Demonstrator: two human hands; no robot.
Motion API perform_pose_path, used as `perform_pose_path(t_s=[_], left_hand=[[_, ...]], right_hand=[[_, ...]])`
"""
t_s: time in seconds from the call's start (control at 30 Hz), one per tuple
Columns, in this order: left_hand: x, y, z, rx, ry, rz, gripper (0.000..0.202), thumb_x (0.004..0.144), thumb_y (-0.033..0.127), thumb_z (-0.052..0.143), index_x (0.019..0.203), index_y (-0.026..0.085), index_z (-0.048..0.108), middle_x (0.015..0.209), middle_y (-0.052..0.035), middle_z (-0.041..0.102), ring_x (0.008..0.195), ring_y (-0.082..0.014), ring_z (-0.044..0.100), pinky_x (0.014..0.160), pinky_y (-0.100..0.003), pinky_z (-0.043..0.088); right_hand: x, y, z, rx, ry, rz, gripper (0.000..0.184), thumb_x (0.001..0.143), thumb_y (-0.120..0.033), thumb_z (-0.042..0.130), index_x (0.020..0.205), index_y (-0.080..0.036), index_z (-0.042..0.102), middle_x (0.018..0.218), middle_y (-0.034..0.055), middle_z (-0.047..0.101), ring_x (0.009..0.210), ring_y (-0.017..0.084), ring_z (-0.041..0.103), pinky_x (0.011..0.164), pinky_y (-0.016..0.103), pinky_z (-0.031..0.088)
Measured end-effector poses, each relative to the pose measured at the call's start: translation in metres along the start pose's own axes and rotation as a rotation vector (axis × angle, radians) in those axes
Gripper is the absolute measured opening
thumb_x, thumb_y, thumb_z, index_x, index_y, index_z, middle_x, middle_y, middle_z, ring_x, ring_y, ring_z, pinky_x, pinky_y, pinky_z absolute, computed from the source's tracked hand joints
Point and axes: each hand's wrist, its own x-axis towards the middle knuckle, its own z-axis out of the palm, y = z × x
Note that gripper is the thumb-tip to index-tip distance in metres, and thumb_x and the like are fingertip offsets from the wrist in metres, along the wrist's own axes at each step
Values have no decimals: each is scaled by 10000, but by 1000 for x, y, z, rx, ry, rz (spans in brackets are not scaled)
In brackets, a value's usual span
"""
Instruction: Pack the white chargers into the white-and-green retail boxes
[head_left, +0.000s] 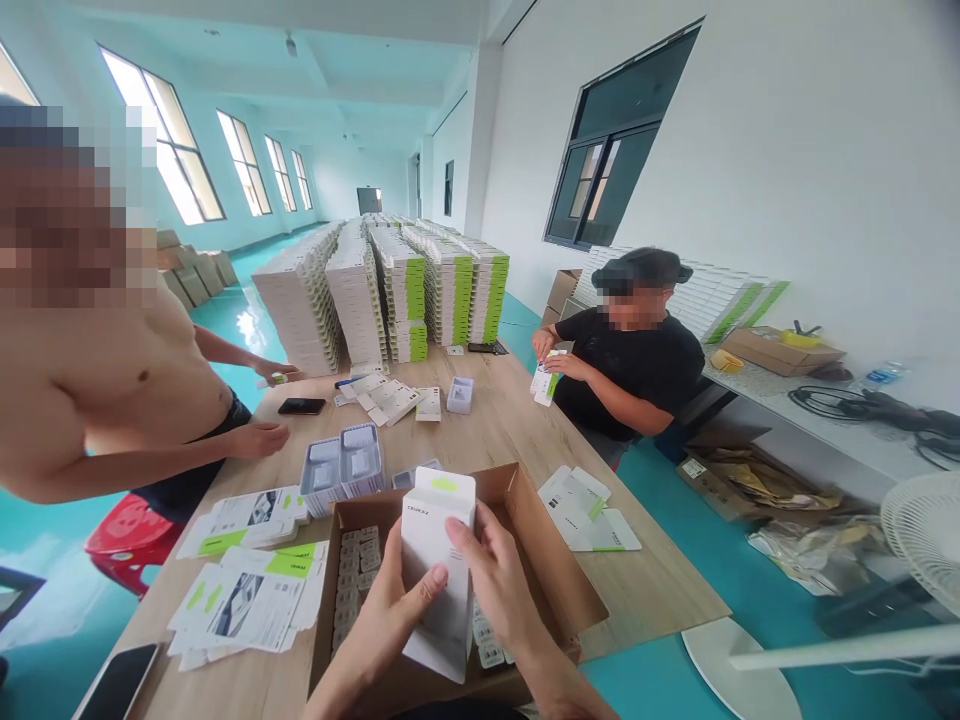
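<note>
A white product box (429,560) with a green mark on its top flap is held upright between my two hands. My left hand (397,600) is closed around its left side, thumb across the front face. My right hand (499,570) grips the right side, thumb near the upper front. Beneath them stands an open cardboard carton (555,560) with rows of small packaged pieces (352,580) inside; part of its contents is hidden behind the box and my hands.
Flat printed boxes (247,600) lie left of the carton and more flat boxes (589,510) lie right. Plastic trays (341,470) and phones (120,685) rest on the table (660,590). Two people work nearby. Tall box stacks (360,310) stand behind; a fan (930,540) is at right.
</note>
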Motion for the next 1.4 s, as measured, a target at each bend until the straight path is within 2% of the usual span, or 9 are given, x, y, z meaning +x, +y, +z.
perform_pose_path(t_s=[0.13,0.3,0.57,0.77,0.87,0.97,1.1,1.2,1.4], left_hand=[[-3,4,-11,-73,-260,-216,813,652,644,893,1240,124,682,1100,-159,803,986,-323,749,861,-389,587],[-1,0,-2,83,-102,-178,686,627,686,867,976,112,728,866,-123,800,723,-252,696,656,-329,545],[-2,-8,-5,396,78,-18,507,773,564,763,1070,153,775,856,-83,821,884,-341,729,737,-336,534],[3,-13,-19,511,199,32,483,785,583,730,1058,191,797,836,-55,835,806,-319,752,651,-304,541],[4,-13,-19,458,122,49,492,737,551,804,1052,172,800,912,-74,849,826,-318,758,702,-310,570],[5,-17,-15,314,121,10,544,629,574,892,971,160,801,858,-89,847,831,-332,770,755,-331,602],[9,-20,-5,-18,231,-181,754,495,725,924,957,146,781,886,-144,853,788,-338,791,693,-369,633],[15,-16,5,-165,203,-272,840,444,742,939,1006,139,783,944,-159,853,841,-340,805,731,-377,643],[21,-18,20,-138,177,-124,638,493,629,977,853,140,782,855,-137,851,796,-323,786,735,-367,628]], right_hand=[[4,-6,-3,180,-8,109,518,826,-646,779,1113,-217,735,968,82,809,898,297,752,784,393,588],[6,3,5,92,170,111,498,876,-725,662,1081,-272,707,982,59,807,907,285,750,720,358,586],[11,-2,0,-7,319,-55,502,937,-697,535,1064,-234,684,1105,107,778,1021,301,730,812,388,603],[-6,4,-26,-331,435,-600,317,1058,-396,514,1303,-235,633,1304,120,706,1223,273,666,1028,424,551],[-14,7,-29,-640,158,-879,532,1064,-294,486,1593,-298,425,1576,88,559,1463,299,513,1236,531,379],[-18,2,-27,-735,-52,-733,514,1081,-298,473,1592,-349,444,1595,40,555,1484,275,503,1278,512,333],[-17,5,-28,-507,277,-355,454,1094,-457,444,1502,-278,534,1513,120,612,1395,280,589,1081,406,554],[-16,25,-28,-519,200,-106,598,1042,-637,456,1461,-224,563,1396,168,686,1215,304,715,941,387,608],[-23,78,-20,-966,172,-71,800,1035,-734,113,1205,-201,686,891,162,820,783,340,809,643,350,560]])
